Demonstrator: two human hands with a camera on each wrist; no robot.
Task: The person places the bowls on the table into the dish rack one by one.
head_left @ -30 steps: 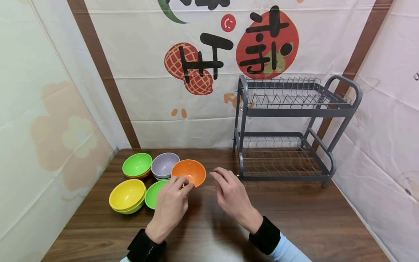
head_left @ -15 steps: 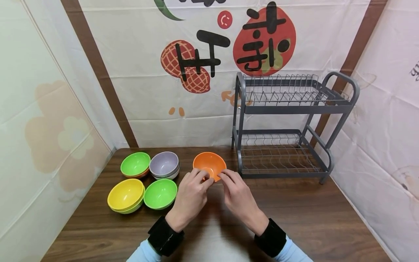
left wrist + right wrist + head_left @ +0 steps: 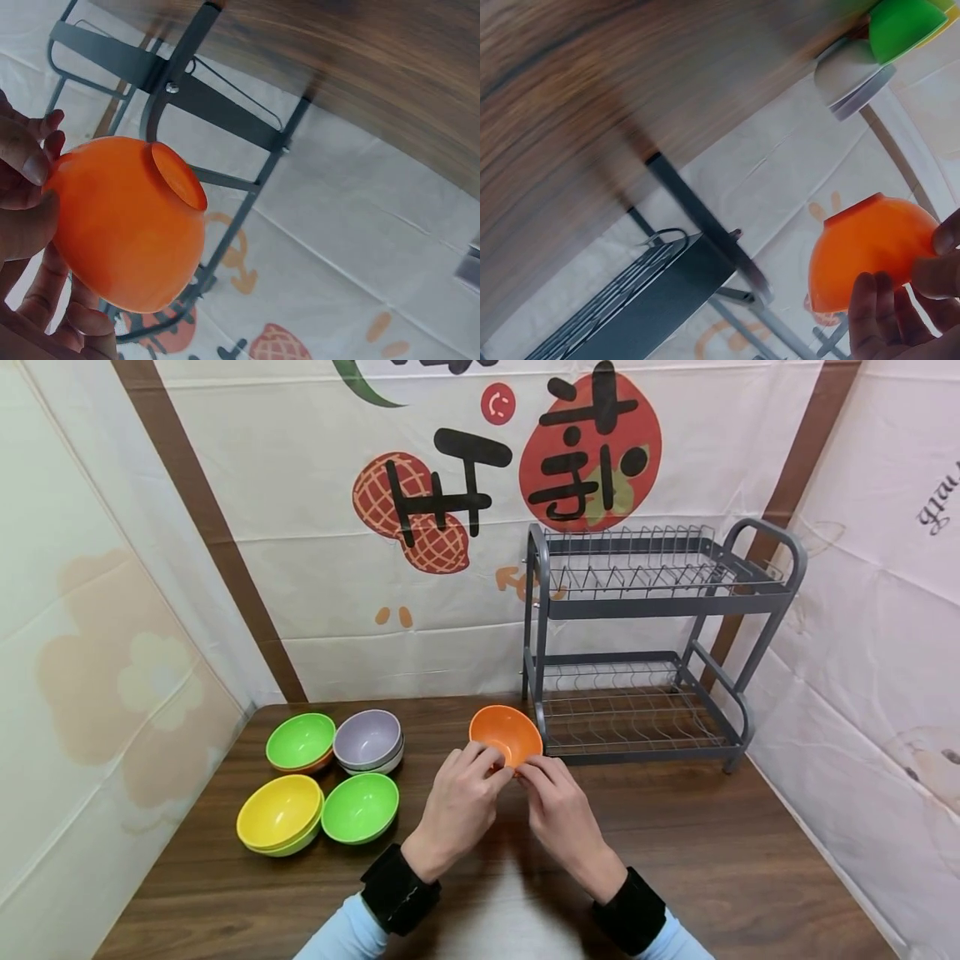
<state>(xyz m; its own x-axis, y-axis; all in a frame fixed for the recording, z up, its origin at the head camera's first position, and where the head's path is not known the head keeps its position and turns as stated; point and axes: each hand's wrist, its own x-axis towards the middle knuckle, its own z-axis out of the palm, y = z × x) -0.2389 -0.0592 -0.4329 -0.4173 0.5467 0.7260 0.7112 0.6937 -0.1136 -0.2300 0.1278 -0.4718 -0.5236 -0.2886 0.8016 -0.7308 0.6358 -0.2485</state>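
Observation:
An orange bowl (image 3: 507, 733) is held up over the table, left of the rack's lower tier, its opening tilted toward me. My left hand (image 3: 461, 802) pinches its near rim, thumb and fingers curled on the edge. Close beside it, my right hand (image 3: 564, 814) holds the right part of the same rim. In the left wrist view the bowl (image 3: 127, 225) shows its outside and foot ring, with fingertips along the rim. From the right wrist, the bowl (image 3: 874, 251) appears with fingers (image 3: 864, 300) of a hand against its side.
A grey two-tier dish rack (image 3: 637, 606) stands at the back right. On the left are a yellow bowl (image 3: 279, 810) stacked on a light green one, a green bowl (image 3: 360, 808), a purple bowl (image 3: 367, 739) on a pale one, and another green bowl (image 3: 300, 739) on an orange one.
The orange bowl has moved right, away from the other bowls, in my left hand. My right hand, apart from it a second ago, now meets its rim.

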